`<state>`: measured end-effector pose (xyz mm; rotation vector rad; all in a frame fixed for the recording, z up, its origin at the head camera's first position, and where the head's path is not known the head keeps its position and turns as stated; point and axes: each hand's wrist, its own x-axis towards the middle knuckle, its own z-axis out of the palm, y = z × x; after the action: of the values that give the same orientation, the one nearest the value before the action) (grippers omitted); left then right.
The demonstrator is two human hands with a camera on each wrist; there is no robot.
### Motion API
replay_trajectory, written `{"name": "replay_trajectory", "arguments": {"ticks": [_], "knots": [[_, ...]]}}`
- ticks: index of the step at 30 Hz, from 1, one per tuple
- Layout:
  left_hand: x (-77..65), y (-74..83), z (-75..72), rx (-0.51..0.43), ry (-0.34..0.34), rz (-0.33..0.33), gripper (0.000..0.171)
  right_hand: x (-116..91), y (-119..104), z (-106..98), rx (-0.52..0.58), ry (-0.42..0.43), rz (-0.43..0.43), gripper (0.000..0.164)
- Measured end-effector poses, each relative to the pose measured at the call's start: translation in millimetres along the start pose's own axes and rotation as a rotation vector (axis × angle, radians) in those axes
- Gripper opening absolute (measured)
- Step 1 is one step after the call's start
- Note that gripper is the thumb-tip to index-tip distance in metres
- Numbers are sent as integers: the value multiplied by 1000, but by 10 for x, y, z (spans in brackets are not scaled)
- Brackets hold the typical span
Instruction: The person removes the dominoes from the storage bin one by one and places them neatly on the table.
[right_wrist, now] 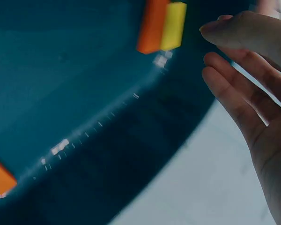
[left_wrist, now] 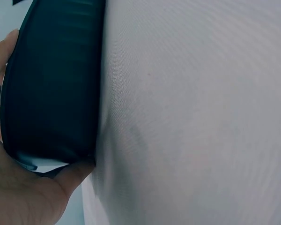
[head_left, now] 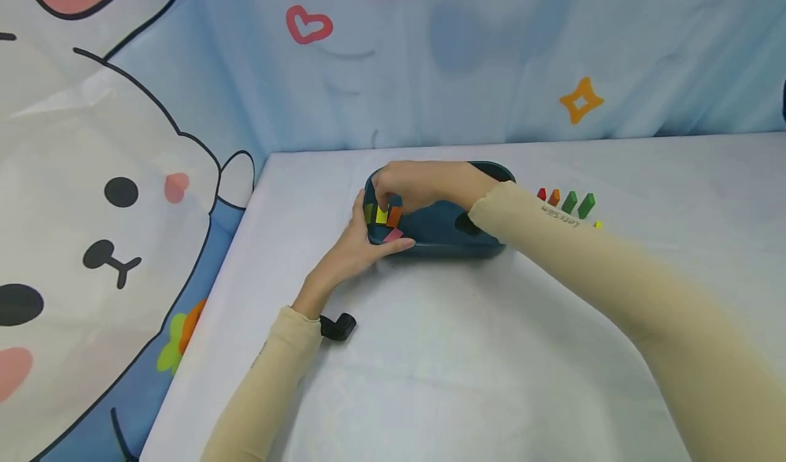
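L hand [head_left: 353, 245]: grip around L end of glossy dark-teal round-cornered tray [head_left: 432, 228], nr far edge of white cloth-covered counter [head_left: 491, 353]. R hand [head_left: 414, 181]: grip loosely open over same end, nr yellow rect. block [head_left: 382, 215] & orange rect. block [head_left: 394, 217].

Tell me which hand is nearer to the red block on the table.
Right. The right hand is over the left part of the tray, left of the red block; the left hand is farther left, at the tray's near left corner.
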<state>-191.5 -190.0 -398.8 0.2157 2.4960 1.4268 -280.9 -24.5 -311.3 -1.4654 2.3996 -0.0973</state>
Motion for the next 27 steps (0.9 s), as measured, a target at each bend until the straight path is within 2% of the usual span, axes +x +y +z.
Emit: {"name": "replay_trajectory", "arguments": {"ticks": [3, 6, 17, 27], "knots": [[-2, 5, 4, -4, -12, 1, 128, 132, 23, 106, 10, -78, 21, 22], [-5, 8, 15, 6, -15, -3, 130, 191, 35, 184, 30, -115, 31, 21], [-27, 22, 53, 20, -3, -25, 130, 244, 89, 264, -3, -132, 7, 14], [-27, 72, 99, 19, -13, -4, 129, 173, 93, 290, 33, -155, 95, 15]]}}
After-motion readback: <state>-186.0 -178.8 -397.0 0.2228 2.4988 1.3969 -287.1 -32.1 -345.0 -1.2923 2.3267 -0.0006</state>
